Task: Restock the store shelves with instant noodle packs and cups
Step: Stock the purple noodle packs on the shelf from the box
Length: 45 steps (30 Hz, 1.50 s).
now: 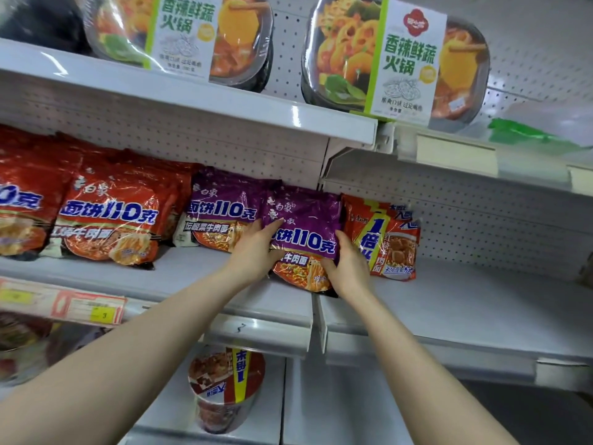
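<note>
A purple noodle pack (305, 226) stands tilted on the middle shelf (199, 277), at its right end. My left hand (256, 248) holds its left edge, fingers spread flat on the front. My right hand (348, 261) grips its lower right corner. Another purple pack (221, 216) lies just behind and to the left. An orange-red noodle pack (391, 242) stands to the right on the neighbouring shelf (465, 303). A noodle cup (224, 383) stands on the shelf below.
Red noodle packs (109, 216) fill the left of the middle shelf. Hot-pot trays (394, 62) stand on the top shelf. Price labels (86, 308) line the shelf edge at the left. A pegboard back wall (481, 220) stands behind the right shelf.
</note>
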Available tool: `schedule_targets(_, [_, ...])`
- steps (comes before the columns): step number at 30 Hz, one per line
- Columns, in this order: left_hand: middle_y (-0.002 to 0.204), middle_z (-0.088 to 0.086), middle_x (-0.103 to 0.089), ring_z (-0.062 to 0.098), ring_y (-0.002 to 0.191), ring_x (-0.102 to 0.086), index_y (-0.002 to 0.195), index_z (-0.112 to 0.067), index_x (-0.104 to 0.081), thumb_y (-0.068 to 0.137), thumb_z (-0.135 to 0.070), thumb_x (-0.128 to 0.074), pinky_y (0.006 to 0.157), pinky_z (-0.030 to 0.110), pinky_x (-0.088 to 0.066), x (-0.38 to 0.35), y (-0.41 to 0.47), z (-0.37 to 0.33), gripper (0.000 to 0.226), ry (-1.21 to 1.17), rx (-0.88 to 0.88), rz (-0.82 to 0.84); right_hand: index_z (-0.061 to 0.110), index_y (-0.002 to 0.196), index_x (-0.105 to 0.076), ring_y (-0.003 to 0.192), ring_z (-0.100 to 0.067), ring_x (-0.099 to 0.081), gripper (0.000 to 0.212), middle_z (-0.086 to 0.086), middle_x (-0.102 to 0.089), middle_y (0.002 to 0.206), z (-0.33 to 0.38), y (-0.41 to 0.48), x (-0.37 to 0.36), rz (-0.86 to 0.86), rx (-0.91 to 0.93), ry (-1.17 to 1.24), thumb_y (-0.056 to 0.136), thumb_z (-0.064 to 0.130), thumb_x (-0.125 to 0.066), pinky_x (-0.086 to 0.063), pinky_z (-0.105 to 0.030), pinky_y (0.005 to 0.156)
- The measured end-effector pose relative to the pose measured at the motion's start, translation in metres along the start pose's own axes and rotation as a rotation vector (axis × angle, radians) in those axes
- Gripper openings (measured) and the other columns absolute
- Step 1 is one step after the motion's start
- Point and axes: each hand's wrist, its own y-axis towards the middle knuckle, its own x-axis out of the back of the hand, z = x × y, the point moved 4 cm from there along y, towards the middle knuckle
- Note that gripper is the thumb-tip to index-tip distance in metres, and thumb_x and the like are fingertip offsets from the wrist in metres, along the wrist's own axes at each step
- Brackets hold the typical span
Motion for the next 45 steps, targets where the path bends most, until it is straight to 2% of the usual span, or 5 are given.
schedule_targets(4, [0.16, 0.017, -0.021, 0.037, 0.148, -0.014, 0.149, -0.022, -0.04, 0.086, -0.023, -0.071, 0.119, 0.051, -0.018, 0.003, -0.012, -0.003, 0.07, 0.105, -0.145, -0.068, 0.016, 0.147, -0.042, 0.133, -0.031, -0.041, 0.062, -0.013, -0.043, 0.146, 0.007, -0.008, 0.001, -0.094, 0.129, -0.238, 0.09, 0.013, -0.067, -0.041, -0.043, 0.108])
schedule_targets(8, [0.129, 0.007, -0.054, 0.03, 0.116, -0.048, 0.127, -0.022, -0.063, 0.076, -0.021, -0.078, 0.095, 0.048, -0.046, 0.005, -0.027, -0.009, 0.053, 0.256, -0.362, -0.126, 0.018, 0.136, -0.058, 0.126, -0.031, -0.044, 0.051, -0.01, -0.048, 0.14, 0.027, -0.023, -0.006, -0.034, 0.289, -0.284, 0.087, 0.014, -0.071, -0.043, -0.042, 0.104])
schedule_targets(21, [0.133, 0.005, -0.039, 0.028, 0.115, -0.047, 0.134, -0.028, -0.046, 0.078, -0.015, -0.074, 0.076, 0.043, -0.053, -0.006, -0.008, -0.014, 0.064, 0.344, -0.2, -0.084, 0.02, 0.146, -0.034, 0.129, -0.035, -0.038, 0.064, -0.013, -0.032, 0.148, 0.028, -0.007, -0.025, 0.044, 0.251, -0.453, 0.091, 0.011, -0.064, -0.05, -0.042, 0.09])
schedule_targets(32, [0.137, 0.005, -0.031, 0.027, 0.119, -0.042, 0.136, -0.028, -0.037, 0.077, -0.017, -0.074, 0.078, 0.039, -0.053, -0.018, 0.008, -0.022, 0.07, 0.362, -0.128, -0.082, 0.018, 0.147, -0.03, 0.127, -0.035, -0.04, 0.079, -0.016, -0.032, 0.143, 0.016, 0.021, -0.034, 0.007, 0.282, -0.466, 0.081, 0.004, -0.073, -0.05, -0.038, 0.093])
schedule_targets(45, [0.133, 0.01, -0.047, 0.028, 0.116, -0.053, 0.134, -0.02, -0.052, 0.082, -0.013, -0.073, 0.097, 0.041, -0.049, 0.008, -0.04, -0.029, 0.056, 0.191, -0.216, -0.13, 0.009, 0.135, -0.051, 0.107, -0.035, -0.054, 0.055, -0.017, -0.049, 0.127, 0.022, -0.033, -0.013, -0.077, 0.237, -0.303, 0.083, -0.004, -0.066, -0.049, -0.04, 0.084])
